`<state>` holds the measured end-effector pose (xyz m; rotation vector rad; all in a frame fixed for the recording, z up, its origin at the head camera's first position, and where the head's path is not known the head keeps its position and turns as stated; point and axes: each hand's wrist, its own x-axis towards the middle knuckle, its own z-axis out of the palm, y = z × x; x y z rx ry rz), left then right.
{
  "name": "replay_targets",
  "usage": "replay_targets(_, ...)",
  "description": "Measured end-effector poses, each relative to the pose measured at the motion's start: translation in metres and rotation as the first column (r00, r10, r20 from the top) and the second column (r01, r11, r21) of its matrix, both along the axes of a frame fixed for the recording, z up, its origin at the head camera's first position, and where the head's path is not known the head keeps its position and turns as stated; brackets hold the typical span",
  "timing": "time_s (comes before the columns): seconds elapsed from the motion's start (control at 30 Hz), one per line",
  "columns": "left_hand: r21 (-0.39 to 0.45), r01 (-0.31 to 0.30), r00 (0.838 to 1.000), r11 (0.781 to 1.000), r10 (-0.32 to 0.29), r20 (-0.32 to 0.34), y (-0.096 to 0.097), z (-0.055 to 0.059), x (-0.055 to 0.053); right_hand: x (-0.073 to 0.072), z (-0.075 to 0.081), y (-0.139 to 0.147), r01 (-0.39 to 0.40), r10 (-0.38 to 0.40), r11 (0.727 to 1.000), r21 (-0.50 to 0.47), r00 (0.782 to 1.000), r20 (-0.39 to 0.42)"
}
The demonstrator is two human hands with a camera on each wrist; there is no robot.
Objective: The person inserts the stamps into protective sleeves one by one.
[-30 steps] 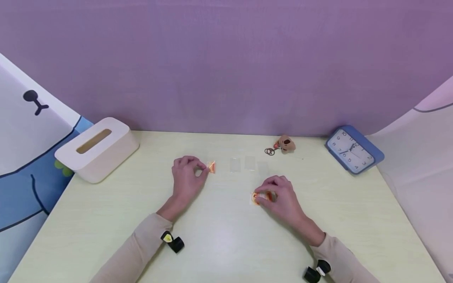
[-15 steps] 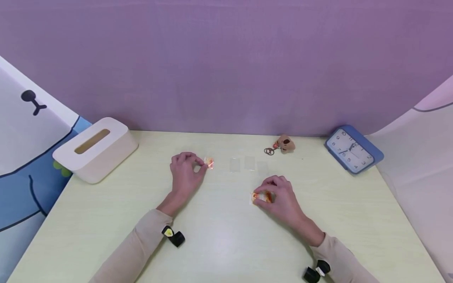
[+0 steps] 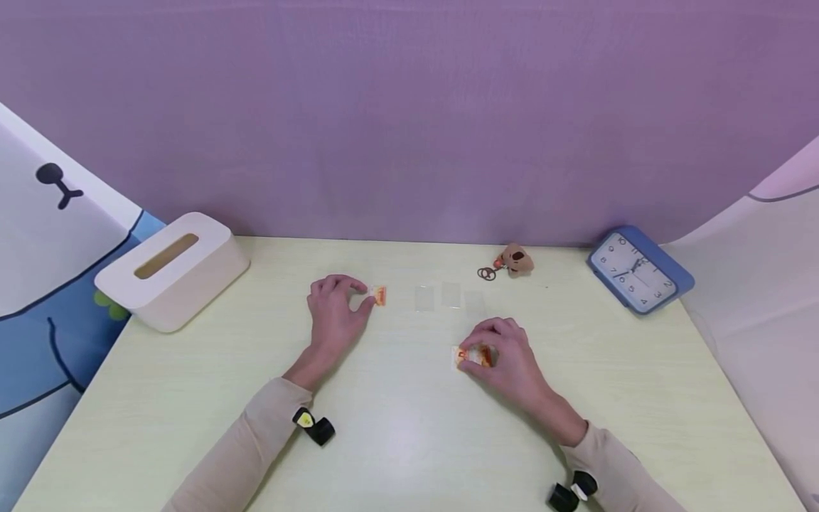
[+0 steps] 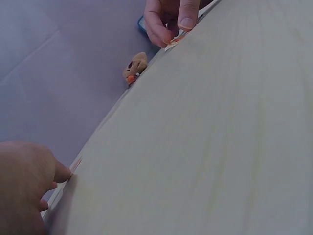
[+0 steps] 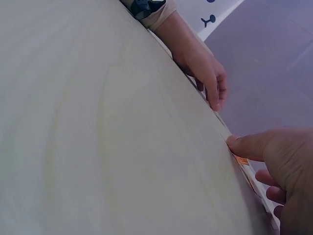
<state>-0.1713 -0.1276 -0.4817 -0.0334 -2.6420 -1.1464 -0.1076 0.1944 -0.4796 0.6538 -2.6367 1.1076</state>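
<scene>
At the table's middle left, my left hand (image 3: 335,313) has its thumb and index finger slightly parted at the left edge of a small orange-and-white printed piece (image 3: 380,295), which lies flat. In the left wrist view a fingertip of this hand touches down beside a thin orange sliver of the piece. Nearer to me and to the right, my right hand (image 3: 508,355) holds another orange-and-white printed piece (image 3: 472,357) with a clear border between thumb and index finger. Part of it is hidden under the fingers. Several clear rectangles, one of them a clear square (image 3: 425,299), lie between and behind the hands.
A white tissue box (image 3: 185,267) stands at the left edge of the table (image 3: 384,441). At the back right are a brown animal-head keyring (image 3: 517,261) and a blue clock (image 3: 640,272). A purple cloth hangs behind the table.
My left hand has shifted slightly back and left with the small printed piece; its thumb and index finger have since parted a little. The right hand stays in place.
</scene>
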Motion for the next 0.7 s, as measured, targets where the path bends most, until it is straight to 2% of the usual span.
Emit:
replay_targets(0.13,0.022,-0.003,1.0,1.0,0.003,0.002,0.0001,0.0011,0.0005,-0.0004,0.0007,-0.0002,0.0,0.0,1.0,-0.011,1.0,-0.017)
replay_targets(0.4,0.051,-0.014,1.0,0.999,0.013,0.013,-0.0007,0.002,0.0006,-0.0002,0.0029,-0.0014,0.028,-0.028,1.0,-0.005,1.0,0.009)
replay_targets(0.7,0.077,-0.016,1.0,0.997,0.016,0.002,-0.0011,0.0007,-0.0005,-0.0003,0.0007,-0.0009,0.014,-0.017,0.999,-0.037,0.997,-0.072)
